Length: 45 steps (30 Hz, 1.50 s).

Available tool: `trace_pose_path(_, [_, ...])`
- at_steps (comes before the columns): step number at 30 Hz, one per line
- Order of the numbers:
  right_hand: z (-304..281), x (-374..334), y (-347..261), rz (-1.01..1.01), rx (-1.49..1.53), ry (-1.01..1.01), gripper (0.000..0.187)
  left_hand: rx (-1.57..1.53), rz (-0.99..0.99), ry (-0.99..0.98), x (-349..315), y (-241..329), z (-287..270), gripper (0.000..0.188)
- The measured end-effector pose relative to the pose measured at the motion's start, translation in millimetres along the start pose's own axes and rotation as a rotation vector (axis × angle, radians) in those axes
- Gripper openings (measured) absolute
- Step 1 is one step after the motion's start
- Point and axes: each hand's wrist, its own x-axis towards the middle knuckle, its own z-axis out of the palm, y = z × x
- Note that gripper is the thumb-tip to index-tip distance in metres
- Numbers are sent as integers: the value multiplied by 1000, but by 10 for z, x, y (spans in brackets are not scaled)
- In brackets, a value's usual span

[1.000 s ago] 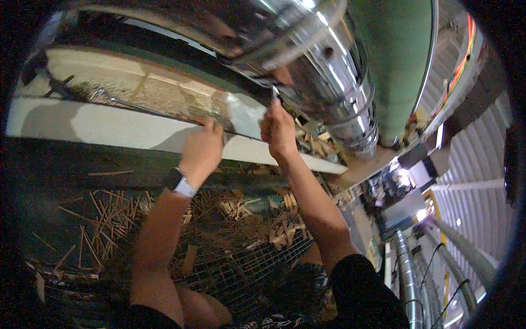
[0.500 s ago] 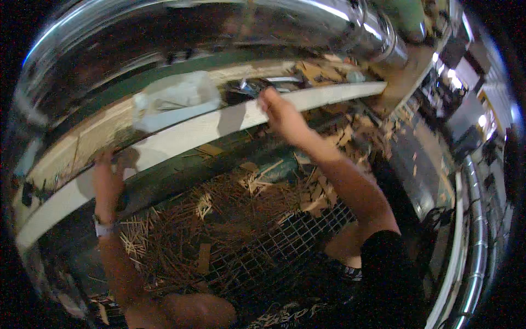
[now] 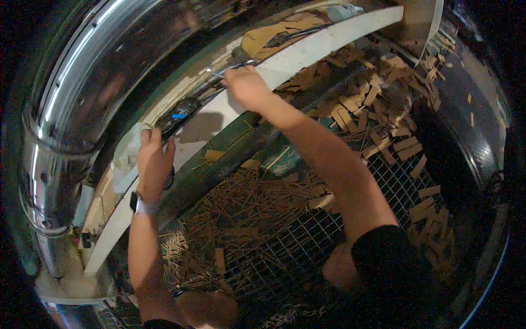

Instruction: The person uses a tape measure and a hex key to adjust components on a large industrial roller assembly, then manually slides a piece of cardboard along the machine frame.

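Black tool with blue patch (image 3: 187,106) slants away rightward, nearer the spread, seemingly empty left hand (image 3: 154,167). Right hand (image 3: 247,88) curls, hold unclear.

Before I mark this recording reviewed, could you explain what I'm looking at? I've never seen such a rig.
There is no robot here: a person works bare-handed. The view comes from the left of two fisheye cameras worn on the head, looking down, so straight edges look bent. The left hand is at a long white beam, beside a pale plastic sheet and a dark object with a blue mark. The right hand is farther along the beam, with a thin metallic piece beside it; I can't tell whether either hand grips anything. Below lie brown scraps and thin strips, near a wire grid; a shiny metal tube curves along the upper left.
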Motion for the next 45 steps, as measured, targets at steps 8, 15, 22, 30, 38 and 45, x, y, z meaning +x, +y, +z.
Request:
trace_pose_path(8, [60, -3, -32, 141, 189, 85, 13, 288, -142, -333, 426, 427, 528, 34])
trace_pose_path(15, [171, -32, 15, 179, 221, 280, 15, 311, -225, -408, 479, 614, 705, 44])
trace_pose_path(22, [96, -36, 48, 159, 293, 314, 18, 302, -186, -415, 426, 493, 651, 66])
trace_pose_path(30, [114, -27, 107, 78, 399, 175, 13, 290, -248, -424, 384, 648, 574, 68])
trace_pose_path(38, [48, -35, 120, 17, 245, 149, 7, 367, -311, -395, 314, 826, 574, 63])
trace_pose_path(45, [76, 44, 42, 14, 158, 20, 10, 55, -113, -130, 68, 376, 630, 55])
